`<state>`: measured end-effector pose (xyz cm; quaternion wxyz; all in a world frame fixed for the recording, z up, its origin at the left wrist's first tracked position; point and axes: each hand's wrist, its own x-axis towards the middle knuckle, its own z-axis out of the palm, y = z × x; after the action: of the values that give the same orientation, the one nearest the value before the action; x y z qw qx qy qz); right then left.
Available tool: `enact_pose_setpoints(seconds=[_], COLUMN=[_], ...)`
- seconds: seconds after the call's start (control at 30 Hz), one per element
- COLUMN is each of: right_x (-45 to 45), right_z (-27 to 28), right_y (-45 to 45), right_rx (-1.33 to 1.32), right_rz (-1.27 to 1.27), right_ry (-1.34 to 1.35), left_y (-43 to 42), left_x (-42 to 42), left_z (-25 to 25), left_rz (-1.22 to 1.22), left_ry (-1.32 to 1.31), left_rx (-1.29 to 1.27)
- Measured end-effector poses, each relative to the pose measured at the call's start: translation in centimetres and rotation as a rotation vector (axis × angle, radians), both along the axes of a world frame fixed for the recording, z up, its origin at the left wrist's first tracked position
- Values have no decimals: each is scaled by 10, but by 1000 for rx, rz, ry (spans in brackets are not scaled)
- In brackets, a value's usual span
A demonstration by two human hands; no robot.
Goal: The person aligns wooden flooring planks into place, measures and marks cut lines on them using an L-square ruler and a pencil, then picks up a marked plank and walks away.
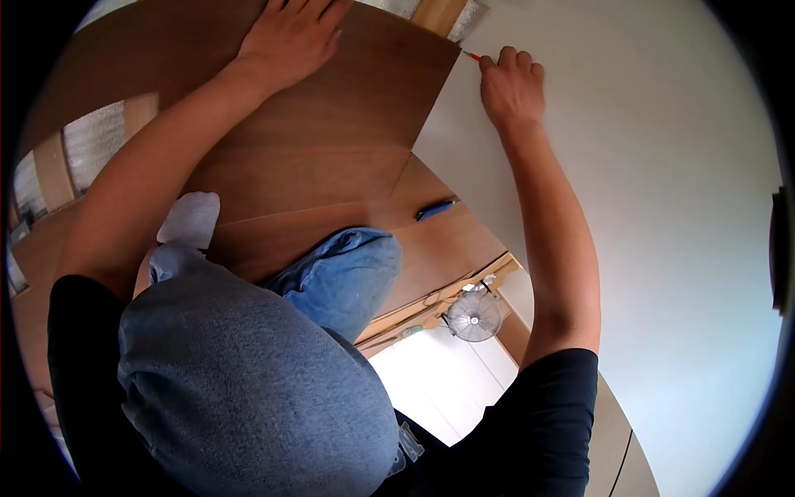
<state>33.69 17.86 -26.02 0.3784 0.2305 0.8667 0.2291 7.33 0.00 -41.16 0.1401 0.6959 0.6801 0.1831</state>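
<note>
The left hand [290, 45] rests on the board [356, 99], fingers slightly apart, tips out of view. The right hand's [512, 87] fingers are clamped on the red tool [473, 56], its point just beside the board's corner. Even palm pressure should stop slipping; a light grip should aid precision.

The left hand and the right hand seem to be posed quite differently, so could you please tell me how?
The left hand lies flat on the brown board, while the right hand has its fingers curled. The left hand shows nothing in its grip, whereas the right hand holds a thin red tool by the board's corner. Both are bare, backs toward the camera.
</note>
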Motion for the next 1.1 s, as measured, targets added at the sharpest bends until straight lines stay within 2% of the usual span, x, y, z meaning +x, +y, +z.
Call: enact_pose_setpoints(seconds=[1.1], right_x=[5], right_z=[-9], right_y=[-5], right_rx=[5], right_rz=[-2], right_ry=[-2], left_y=[0], left_x=[1], left_z=[2], left_rz=[-7], left_ry=[31], left_rx=[24])
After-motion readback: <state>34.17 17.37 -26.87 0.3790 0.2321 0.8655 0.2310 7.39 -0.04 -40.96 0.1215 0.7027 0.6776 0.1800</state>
